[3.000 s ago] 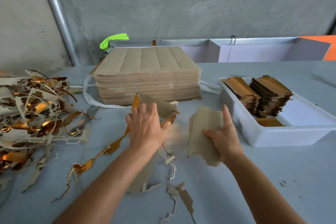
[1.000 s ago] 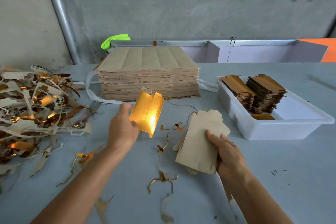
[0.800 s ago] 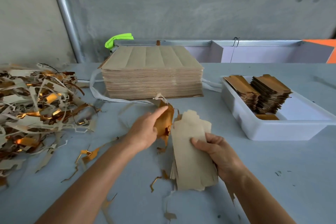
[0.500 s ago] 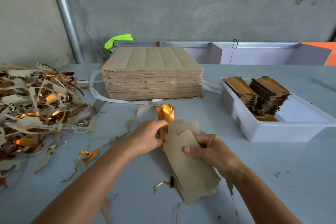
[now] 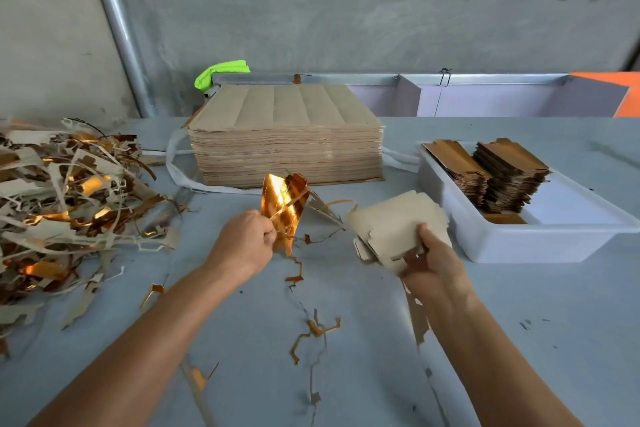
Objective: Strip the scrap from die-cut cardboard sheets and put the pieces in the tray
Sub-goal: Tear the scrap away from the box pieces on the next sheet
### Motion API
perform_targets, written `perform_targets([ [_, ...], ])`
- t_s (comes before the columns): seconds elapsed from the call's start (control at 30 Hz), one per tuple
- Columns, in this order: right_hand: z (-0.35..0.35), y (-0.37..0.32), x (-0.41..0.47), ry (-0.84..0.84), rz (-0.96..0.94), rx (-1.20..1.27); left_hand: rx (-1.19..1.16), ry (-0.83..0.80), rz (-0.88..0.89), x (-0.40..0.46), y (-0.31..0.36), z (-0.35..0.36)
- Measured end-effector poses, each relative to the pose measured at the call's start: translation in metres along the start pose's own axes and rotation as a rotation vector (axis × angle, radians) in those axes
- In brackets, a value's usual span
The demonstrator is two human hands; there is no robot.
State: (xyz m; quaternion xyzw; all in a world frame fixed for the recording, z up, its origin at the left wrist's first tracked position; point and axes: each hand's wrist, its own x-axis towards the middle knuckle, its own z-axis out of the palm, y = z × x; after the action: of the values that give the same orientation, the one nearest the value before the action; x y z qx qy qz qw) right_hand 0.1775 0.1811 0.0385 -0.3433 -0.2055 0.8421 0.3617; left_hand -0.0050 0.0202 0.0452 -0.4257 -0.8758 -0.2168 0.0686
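Die-cut stripping station, mid-strip, head view.
Scrap heap (image 5: 65,204) cut off at left edge; fingers under blanks hidden. Left hand (image 5: 242,244) grip clamped on gold foil piece (image 5: 283,210), upright, above worktop (image 5: 346,340). Right hand (image 5: 438,265) grip clamped on stripped blanks (image 5: 394,227), long axis slanting up-left, just beside white tray (image 5: 519,243). Uncut sheet stack (image 5: 287,135) behind.

Sheet stack (image 5: 287,135) blocks ahead; scrap heap (image 5: 69,204) left.
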Motion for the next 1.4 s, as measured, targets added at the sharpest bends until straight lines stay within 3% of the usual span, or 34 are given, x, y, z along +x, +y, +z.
perform_targets([
  [0.17, 0.029, 0.015, -0.004, -0.07, 0.084, 0.254, -0.321, -0.193, 0.014, -0.013, 0.03, 0.005],
  [0.33, 0.051, 0.045, -0.008, -0.127, 0.167, 0.294, -0.663, -0.356, 0.013, -0.019, 0.049, 0.009],
  [0.43, 0.059, 0.055, -0.009, -0.177, 0.204, 0.252, -0.846, -0.356, -0.1, -0.018, 0.047, 0.014],
  [0.57, 0.062, 0.068, -0.006, -0.187, 0.176, 0.129, -0.941, -0.221, -0.207, -0.017, 0.043, 0.016],
  [0.67, 0.063, 0.064, -0.007, -0.158, 0.127, 0.095, -0.839, -0.176, -0.195, -0.016, 0.042, 0.016],
  [0.8, 0.048, 0.039, 0.005, 0.032, -0.085, 0.152, -0.159, -0.048, 0.06, -0.015, 0.029, 0.004],
  [0.87, 0.039, 0.024, 0.007, 0.078, -0.157, 0.061, 0.02, 0.004, 0.126, -0.015, 0.022, -0.006],
  [1.23, -0.001, -0.02, 0.003, 0.234, -0.31, -0.305, 0.498, 0.139, 0.141, -0.011, -0.001, -0.048],
  [1.4, 0.01, -0.018, -0.008, 0.119, -0.463, -0.574, 0.503, 0.031, 0.164, -0.017, 0.004, -0.045],
])
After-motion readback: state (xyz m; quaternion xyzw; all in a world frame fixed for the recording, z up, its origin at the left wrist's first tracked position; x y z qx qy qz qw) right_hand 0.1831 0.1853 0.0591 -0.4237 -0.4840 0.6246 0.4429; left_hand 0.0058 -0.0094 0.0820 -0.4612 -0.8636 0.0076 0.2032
